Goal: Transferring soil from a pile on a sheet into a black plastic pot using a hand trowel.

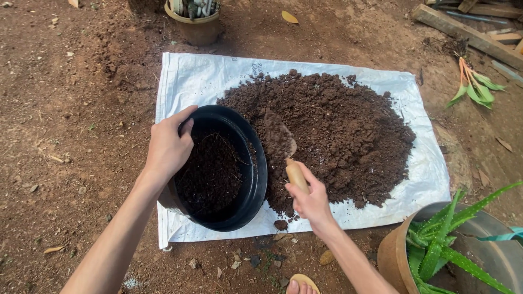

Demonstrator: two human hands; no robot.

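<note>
My left hand (168, 147) grips the near-left rim of a black plastic pot (251, 179), which is tilted toward the soil heap and partly filled with dark soil. My right hand (310, 198) is closed on the wooden handle of a small trowel (284, 148). Its blade is loaded with soil and sits just above the pot's right rim. A large mound of dark brown soil (338, 130) lies on a white woven sack (196, 81) spread on the dirt ground, right beside the pot.
A brown pot with an aloe plant (441, 245) stands at the lower right. Another small pot (197, 24) sits beyond the sack. A loose aloe cutting (474, 90) and wooden planks (468, 35) lie at the upper right. My toes (300, 285) show at the bottom edge.
</note>
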